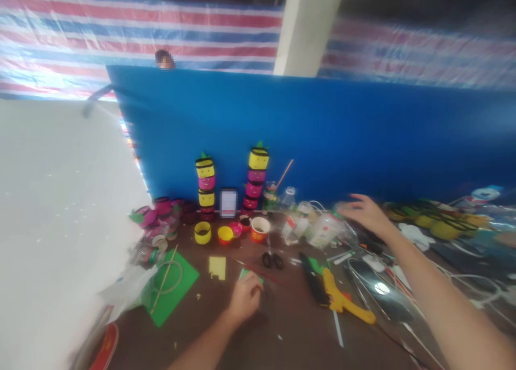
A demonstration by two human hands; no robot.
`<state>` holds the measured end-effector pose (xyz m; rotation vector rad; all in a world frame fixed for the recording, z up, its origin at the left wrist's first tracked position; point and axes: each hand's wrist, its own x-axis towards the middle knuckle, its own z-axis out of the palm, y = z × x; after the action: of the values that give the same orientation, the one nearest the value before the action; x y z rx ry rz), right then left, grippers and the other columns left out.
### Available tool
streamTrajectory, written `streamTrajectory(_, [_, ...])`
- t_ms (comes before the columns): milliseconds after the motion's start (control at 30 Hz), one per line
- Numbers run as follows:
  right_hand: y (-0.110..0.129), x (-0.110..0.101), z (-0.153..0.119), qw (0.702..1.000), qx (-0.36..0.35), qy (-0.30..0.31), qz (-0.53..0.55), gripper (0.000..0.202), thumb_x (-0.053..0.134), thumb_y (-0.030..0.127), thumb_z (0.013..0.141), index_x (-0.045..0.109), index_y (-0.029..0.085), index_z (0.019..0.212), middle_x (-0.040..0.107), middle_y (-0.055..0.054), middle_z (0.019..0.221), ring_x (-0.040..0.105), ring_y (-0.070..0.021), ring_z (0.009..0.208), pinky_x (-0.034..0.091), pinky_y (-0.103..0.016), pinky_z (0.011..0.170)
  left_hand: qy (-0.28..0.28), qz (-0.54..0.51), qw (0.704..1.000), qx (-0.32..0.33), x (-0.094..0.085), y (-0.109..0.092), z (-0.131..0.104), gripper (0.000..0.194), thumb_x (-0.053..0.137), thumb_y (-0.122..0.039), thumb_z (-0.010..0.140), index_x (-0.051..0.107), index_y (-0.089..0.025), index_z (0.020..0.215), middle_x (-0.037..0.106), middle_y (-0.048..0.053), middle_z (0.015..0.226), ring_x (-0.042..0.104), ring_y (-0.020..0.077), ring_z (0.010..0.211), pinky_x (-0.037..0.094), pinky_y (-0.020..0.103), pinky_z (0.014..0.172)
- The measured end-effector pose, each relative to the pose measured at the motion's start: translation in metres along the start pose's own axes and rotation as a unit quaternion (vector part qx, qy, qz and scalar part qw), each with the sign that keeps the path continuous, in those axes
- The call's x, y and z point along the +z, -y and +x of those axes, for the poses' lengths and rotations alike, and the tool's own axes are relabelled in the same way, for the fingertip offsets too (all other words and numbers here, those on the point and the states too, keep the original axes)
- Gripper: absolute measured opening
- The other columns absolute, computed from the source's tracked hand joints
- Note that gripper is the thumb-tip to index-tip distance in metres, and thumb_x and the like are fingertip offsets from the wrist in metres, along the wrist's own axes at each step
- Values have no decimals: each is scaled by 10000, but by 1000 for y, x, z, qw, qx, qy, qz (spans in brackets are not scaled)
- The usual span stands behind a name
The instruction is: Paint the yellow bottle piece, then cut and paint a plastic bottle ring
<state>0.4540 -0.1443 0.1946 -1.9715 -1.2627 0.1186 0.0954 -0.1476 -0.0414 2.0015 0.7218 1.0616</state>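
Note:
My left hand (245, 300) is low over the brown tabletop, its fingers curled around a small light green piece (243, 274) whose edges stick out past them. My right hand (367, 215) reaches out at the right, fingers apart, with nothing visible in it; it is nearest the clear plastic bottles and wrapping (322, 230). Between the two hands lie black-handled scissors (272, 260) and a yellow and black glue gun (336, 300). A yellow sheet scrap (217, 268) is left of my left hand.
Two stacks of yellow and magenta cups with faces (206, 183) stand against a blue partition (282, 122). Loose cups (202, 233) sit before them. A green sheet (177, 284) lies left. Cables, a dark glossy object (382, 289) and yellow pieces (443, 225) crowd the right. A person's head shows behind the partition.

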Motion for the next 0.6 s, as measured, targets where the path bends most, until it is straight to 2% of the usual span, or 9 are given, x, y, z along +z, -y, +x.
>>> streamTrajectory(100, [10, -22, -9, 994, 45, 20, 99, 662, 688, 406, 633, 408, 218, 1204, 603, -151, 985, 636, -245, 776, 522, -352, 684, -4, -2, 1000, 1, -2, -2, -2, 250, 421, 7, 691, 598, -167, 666, 561, 23, 713, 529, 127, 705, 396, 218, 650])
streamTrajectory(200, [25, -38, -21, 981, 44, 49, 180, 644, 673, 397, 647, 420, 272, 1227, 599, -125, 1050, 639, -246, 849, 523, -356, 758, -16, -5, 1000, 1, -5, -10, -3, 243, 414, 2, 703, 588, -168, 688, 558, 25, 724, 525, 137, 724, 405, 233, 664])
streamTrajectory(300, [46, -45, -35, 962, 43, 78, 258, 679, 711, 349, 604, 460, 286, 1232, 602, -115, 1061, 635, -238, 854, 515, -352, 780, -42, -11, 999, -7, -10, -26, -2, 228, 415, -18, 721, 573, -169, 787, 554, 30, 775, 516, 147, 751, 422, 260, 703])
streamTrajectory(367, [64, -45, -44, 947, 39, 99, 302, 727, 751, 312, 559, 478, 291, 1233, 605, -115, 1065, 629, -241, 855, 515, -352, 766, -57, -32, 998, -22, -15, -43, 1, 258, 443, -47, 738, 546, -174, 938, 552, 32, 845, 510, 142, 750, 438, 280, 732])
streamTrajectory(433, [82, -42, -53, 939, 11, 112, 324, 754, 773, 300, 540, 482, 298, 1236, 604, -109, 1079, 623, -255, 904, 513, -359, 780, -75, -60, 995, -36, -23, -61, 6, 366, 498, -87, 750, 471, -180, 1103, 546, 57, 979, 524, 164, 871, 443, 323, 828])
streamTrajectory(500, [100, -35, -63, 932, -30, 129, 338, 767, 783, 311, 538, 473, 302, 1239, 599, -98, 1074, 625, -265, 913, 519, -376, 778, -84, -84, 993, -26, -31, -79, 11, 591, 592, -150, 734, 329, -177, 1262, 480, 107, 1185, 483, 222, 1090, 386, 405, 973])
streamTrajectory(600, [124, -22, -77, 916, -89, 164, 354, 771, 784, 336, 549, 447, 303, 1242, 581, -87, 1041, 638, -270, 882, 541, -391, 739, -83, -88, 993, 7, -47, -96, 18, 847, 707, -276, 694, 182, -182, 1351, 368, 150, 1329, 386, 294, 1238, 304, 481, 1057])
